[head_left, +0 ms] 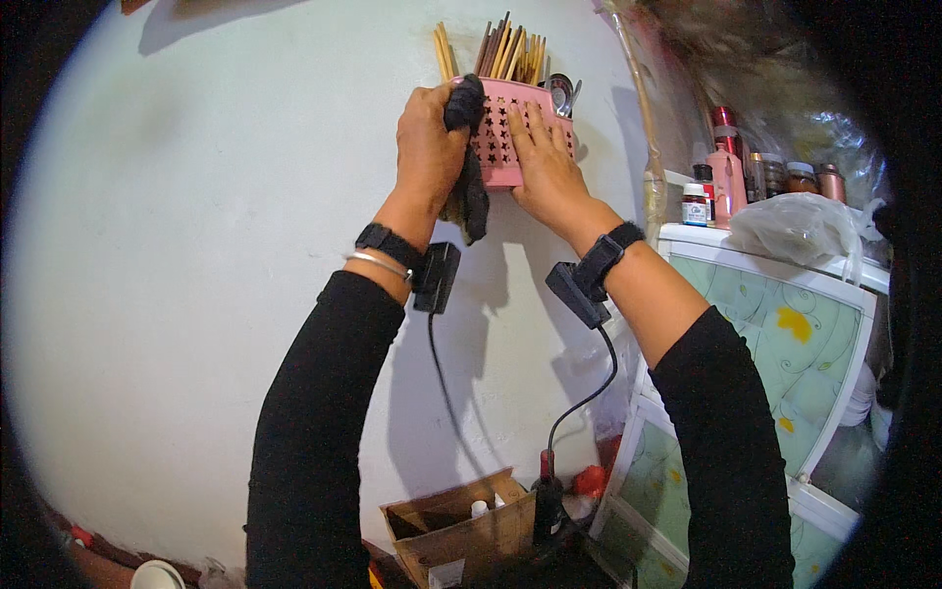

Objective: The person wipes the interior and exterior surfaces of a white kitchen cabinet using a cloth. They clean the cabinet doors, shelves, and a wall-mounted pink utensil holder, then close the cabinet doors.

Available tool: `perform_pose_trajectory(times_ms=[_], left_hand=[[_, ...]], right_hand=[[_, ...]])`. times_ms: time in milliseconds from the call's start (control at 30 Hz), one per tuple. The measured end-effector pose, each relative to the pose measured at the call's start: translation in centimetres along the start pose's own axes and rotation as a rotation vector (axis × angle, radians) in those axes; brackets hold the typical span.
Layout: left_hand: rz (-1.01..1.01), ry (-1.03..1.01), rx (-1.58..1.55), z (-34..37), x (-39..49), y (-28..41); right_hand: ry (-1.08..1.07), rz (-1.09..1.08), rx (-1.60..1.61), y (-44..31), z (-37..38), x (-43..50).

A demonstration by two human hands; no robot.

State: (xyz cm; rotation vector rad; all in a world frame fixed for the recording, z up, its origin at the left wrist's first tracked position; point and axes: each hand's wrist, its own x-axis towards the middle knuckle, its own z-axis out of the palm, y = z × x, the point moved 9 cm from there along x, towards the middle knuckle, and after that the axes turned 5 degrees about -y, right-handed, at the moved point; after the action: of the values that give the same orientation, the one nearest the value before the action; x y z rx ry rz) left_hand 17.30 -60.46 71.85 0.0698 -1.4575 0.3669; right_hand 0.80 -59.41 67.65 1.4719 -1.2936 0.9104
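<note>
Against the white wall hangs a pink plastic utensil holder (503, 177) pierced with star-shaped holes. Wooden chopsticks (508, 53) stand in it, and spoons (561, 92) fill its right side. My left hand (433, 136) grips a dark cloth (471, 195) at the holder's left edge, with the thumb over the cloth. The cloth's lower end dangles below the holder. My right hand (546, 158) lies with fingers spread on the holder's front, right of the cloth. Its palm side is hidden.
A white cabinet (765, 258) with patterned glass doors stands at right. Bottles (727, 180), jars and a plastic bag (798, 221) sit on its top. Below are a cardboard box (471, 541) and a dark bottle (547, 501). Cables (585, 401) hang from my wrist-mounted devices.
</note>
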Motion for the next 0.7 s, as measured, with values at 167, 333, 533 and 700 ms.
perform_pose_trajectory(times_ms=[167, 333, 533, 700], left_hand=[[-0.282, -0.024, -0.04, 0.6, 1.9, -4.2], [-0.102, -0.132, -0.084, 0.4, 1.2, -4.0], [-0.212, -0.036, -0.186, 0.3, 1.9, -5.2], [-0.11, -0.01, -0.116, 0.5, 0.9, -3.8]], right_hand=[[0.055, -0.008, 0.03, -0.1, 0.1, -0.3], [0.03, 0.014, 0.021, -0.2, -0.1, -0.2], [0.01, 0.032, 0.06, -0.4, -0.3, -0.4], [0.001, 0.047, 0.039, -0.3, 0.2, -0.3]])
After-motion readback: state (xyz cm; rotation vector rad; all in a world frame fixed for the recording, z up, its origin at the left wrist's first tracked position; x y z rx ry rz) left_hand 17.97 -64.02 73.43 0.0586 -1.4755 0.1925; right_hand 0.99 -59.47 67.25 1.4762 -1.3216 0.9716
